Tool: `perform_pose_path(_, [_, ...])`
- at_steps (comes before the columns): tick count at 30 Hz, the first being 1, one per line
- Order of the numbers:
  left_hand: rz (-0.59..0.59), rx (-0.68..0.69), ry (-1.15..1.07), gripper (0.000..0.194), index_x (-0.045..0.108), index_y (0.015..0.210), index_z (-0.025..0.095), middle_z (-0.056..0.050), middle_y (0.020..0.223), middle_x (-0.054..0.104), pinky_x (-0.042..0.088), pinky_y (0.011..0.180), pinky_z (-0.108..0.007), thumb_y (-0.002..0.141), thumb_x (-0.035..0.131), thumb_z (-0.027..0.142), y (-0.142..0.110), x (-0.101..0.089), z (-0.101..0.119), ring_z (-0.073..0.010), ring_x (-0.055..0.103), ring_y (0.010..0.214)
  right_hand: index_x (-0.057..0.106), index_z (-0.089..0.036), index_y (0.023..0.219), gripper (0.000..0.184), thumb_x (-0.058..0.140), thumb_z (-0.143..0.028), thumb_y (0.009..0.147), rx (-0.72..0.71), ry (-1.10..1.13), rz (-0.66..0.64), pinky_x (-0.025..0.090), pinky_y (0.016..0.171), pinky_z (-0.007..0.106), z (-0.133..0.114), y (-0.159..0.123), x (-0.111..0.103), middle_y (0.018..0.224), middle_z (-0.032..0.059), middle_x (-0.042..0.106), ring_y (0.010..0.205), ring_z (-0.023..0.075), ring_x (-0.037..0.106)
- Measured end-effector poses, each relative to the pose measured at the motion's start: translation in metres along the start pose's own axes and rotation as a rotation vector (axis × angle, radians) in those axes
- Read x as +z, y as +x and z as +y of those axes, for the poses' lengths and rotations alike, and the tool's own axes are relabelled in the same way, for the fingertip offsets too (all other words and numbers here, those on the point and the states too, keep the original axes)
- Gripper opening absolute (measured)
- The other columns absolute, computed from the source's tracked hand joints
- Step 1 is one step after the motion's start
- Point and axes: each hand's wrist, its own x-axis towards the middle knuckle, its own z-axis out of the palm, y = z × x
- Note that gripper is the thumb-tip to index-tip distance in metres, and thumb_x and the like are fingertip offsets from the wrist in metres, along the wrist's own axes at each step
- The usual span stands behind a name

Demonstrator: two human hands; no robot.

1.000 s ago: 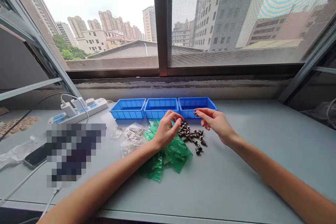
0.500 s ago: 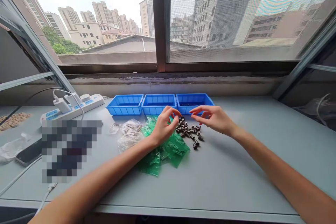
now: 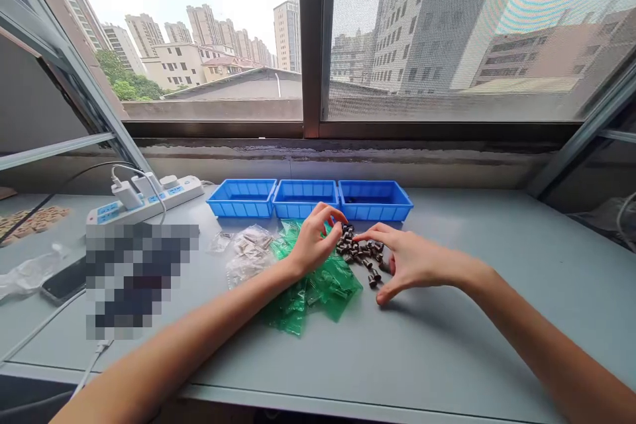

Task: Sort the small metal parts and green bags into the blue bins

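A loose pile of dark metal screws [image 3: 370,254], short with wide heads, lies on the grey desk between my hands. My left hand [image 3: 318,238] is at the pile's left edge, above green plastic bags [image 3: 332,288]. Its fingers are curled and the thumb and index tips nearly meet; what they pinch, if anything, is hidden against the dark screws. On the right, my right hand [image 3: 412,258] is open, thumb and fingers spread around the near right side of the pile. Clear plastic bags with small pale pieces [image 3: 251,248] lie left of the green bags.
Three blue bins, a left one [image 3: 241,213], a middle one [image 3: 304,211] and a right one [image 3: 375,213], stand in a row behind the pile. A white power strip [image 3: 181,193] with plugs, a phone [image 3: 62,283] and cables occupy the left side. The window is behind.
My right hand has come down and toward me, and its thumb and fingers have spread wide beside the screws. The left hand stays almost in place. The view has shifted slightly.
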Motion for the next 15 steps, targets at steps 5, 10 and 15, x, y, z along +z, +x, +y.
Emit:
perform_pose_path(5, [0.002, -0.01, 0.003, 0.015, 0.057, 0.076, 0.018, -0.003, 0.083, 0.055, 0.043, 0.058, -0.022, 0.08, 0.043, 0.019, 0.0, 0.0, 0.001, -0.0126, 0.053, 0.074, 0.059, -0.028, 0.113, 0.056, 0.073, -0.039, 0.059, 0.032, -0.057, 0.036, 0.047, 0.066, 0.029, 0.002, 0.004, 0.003, 0.108, 0.0037, 0.058, 0.074, 0.0186, 0.061])
perform_pose_path(10, [0.002, -0.011, 0.004, 0.016, 0.057, 0.077, 0.018, -0.003, 0.082, 0.054, 0.043, 0.059, -0.022, 0.08, 0.042, 0.019, -0.001, 0.0, 0.001, -0.0132, 0.053, 0.076, 0.061, -0.028, 0.103, 0.037, 0.067, -0.038, 0.067, 0.016, -0.091, 0.082, 0.046, 0.066, 0.029, 0.003, 0.008, 0.003, 0.102, 0.0023, 0.062, 0.074, 0.0189, 0.061])
perform_pose_path(15, [0.003, -0.03, 0.002, 0.015, 0.057, 0.077, 0.018, -0.002, 0.083, 0.054, 0.042, 0.059, -0.023, 0.079, 0.042, 0.019, -0.003, 0.0, 0.0, -0.0126, 0.053, 0.074, 0.063, -0.03, 0.094, 0.029, 0.068, -0.037, 0.066, 0.0, -0.076, 0.134, 0.043, 0.059, 0.028, 0.007, 0.01, 0.005, 0.095, -0.0003, 0.066, 0.07, 0.0187, 0.06])
